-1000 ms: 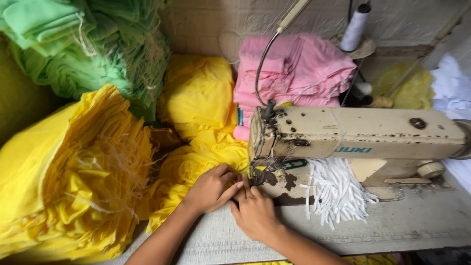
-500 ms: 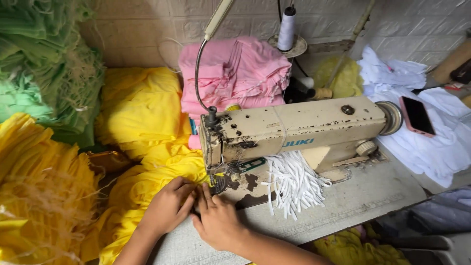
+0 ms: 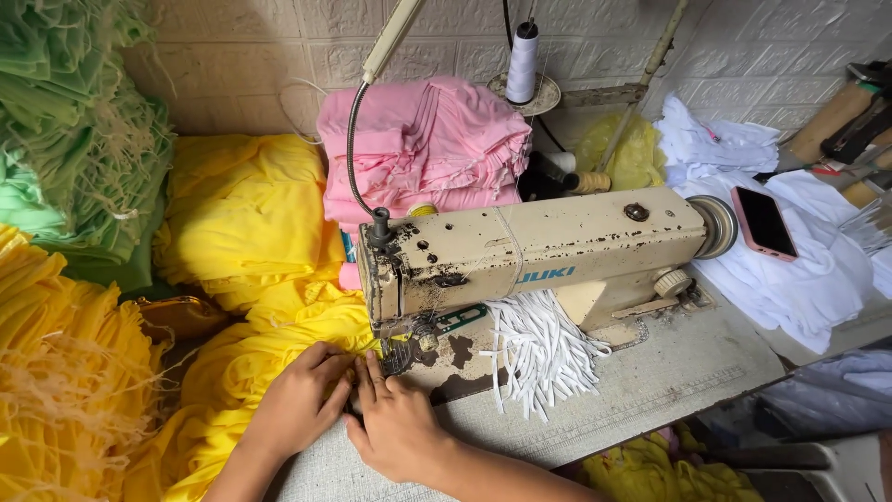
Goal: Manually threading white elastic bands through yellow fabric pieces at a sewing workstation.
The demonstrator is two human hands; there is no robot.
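A person sits at a worn cream sewing machine (image 3: 530,256) on a grey bench (image 3: 650,372), seen from above their own head. Both hands lie flat on yellow fabric (image 3: 279,344) right at the needle end of the machine. The left hand (image 3: 299,402) presses the cloth down with its fingers (image 3: 327,358) held close together, tips pointing toward the presser foot. The right hand (image 3: 395,428) lies just beside it, touching it, fingers likewise together and flat, pinning the fabric edge rather than pinching it. Held this way, the hands appear to steady and steer the cloth under the needle.

The yellow fabric spills off the bench to the left into a large heap, probably kept there so it can feed freely. A bundle of white elastic strips (image 3: 539,349) lies under the machine arm, within easy reach. Behind the machine sit a folded pink stack (image 3: 427,149) and a white thread cone (image 3: 523,51) on its stand. Green fabric (image 3: 74,139) is piled at far left. To the right, a phone in a pink case (image 3: 764,223) rests on white cloth (image 3: 790,270).

The needle and presser foot are mostly hidden by the fingers and machine head. The seam itself cannot be made out. The forearms are cut off at the bottom edge, and tools at far right are only partly in view.
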